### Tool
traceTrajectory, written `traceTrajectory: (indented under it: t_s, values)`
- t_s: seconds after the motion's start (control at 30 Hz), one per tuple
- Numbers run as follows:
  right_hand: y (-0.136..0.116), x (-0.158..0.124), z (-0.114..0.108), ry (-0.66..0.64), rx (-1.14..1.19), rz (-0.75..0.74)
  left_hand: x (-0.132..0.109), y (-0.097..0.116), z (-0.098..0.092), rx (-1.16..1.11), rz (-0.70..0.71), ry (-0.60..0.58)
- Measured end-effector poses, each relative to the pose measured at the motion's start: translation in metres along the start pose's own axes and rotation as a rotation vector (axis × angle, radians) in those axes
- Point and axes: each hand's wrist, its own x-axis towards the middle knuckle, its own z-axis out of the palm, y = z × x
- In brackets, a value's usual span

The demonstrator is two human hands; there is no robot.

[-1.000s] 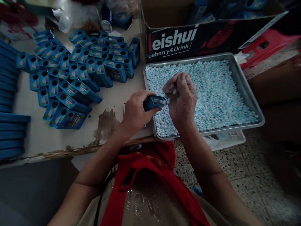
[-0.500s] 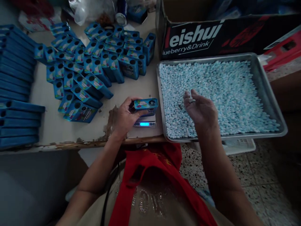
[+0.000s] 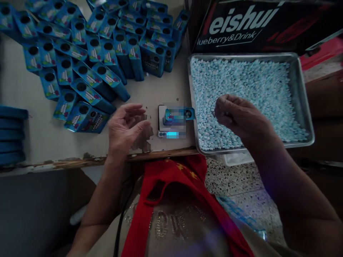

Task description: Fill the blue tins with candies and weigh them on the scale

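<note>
A blue box (image 3: 174,117) with a round hole in its top rests on a small scale (image 3: 162,125) with a lit display, part of which is blurred. To the left of the scale, my left hand (image 3: 127,125) is held with its fingers apart and nothing in it. My right hand (image 3: 233,112) is over the left part of a metal tray (image 3: 310,117) full of small pale blue candies (image 3: 257,85). Its fingers are curled together, and what they hold, if anything, is hidden.
Many upright blue boxes (image 3: 93,46) crowd the table's left and back. Flat blue boxes (image 3: 12,135) are stacked at the far left. A black carton (image 3: 241,28) stands behind the tray. The worn wooden table edge (image 3: 160,153) runs in front of me.
My left hand has let go of the blue box and moved left, leaving it on the scale. My right hand has closed its fingers over the candies. The view has shifted.
</note>
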Motion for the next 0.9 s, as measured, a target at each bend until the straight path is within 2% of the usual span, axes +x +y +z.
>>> traceTrajectory:
  t_s: [0.13,0.3,0.5,0.6,0.7,0.77,0.9]
  values:
    - [-0.002,0.014,-0.002,0.015,-0.001,0.038,-0.001,0.003,-0.009,0.029,0.058,0.039]
    - [-0.006,0.026,-0.005,-0.009,-0.032,0.060,0.000,0.001,-0.014,0.141,0.085,0.028]
    - [-0.013,0.013,-0.021,0.059,-0.219,-0.184,-0.007,0.007,-0.009,0.145,0.035,0.013]
    - [-0.009,0.011,-0.028,0.048,-0.483,-0.291,-0.006,0.003,0.002,0.190,0.053,-0.022]
    - [0.003,0.015,-0.023,0.101,-0.712,-0.359,-0.003,-0.006,0.020,0.215,0.104,-0.065]
    - [0.015,0.018,-0.014,0.132,-0.625,-0.340,-0.002,-0.011,0.034,0.224,0.132,-0.113]
    - [0.039,0.023,0.010,0.110,-0.187,-0.166,0.004,-0.009,0.054,0.329,0.133,-0.244]
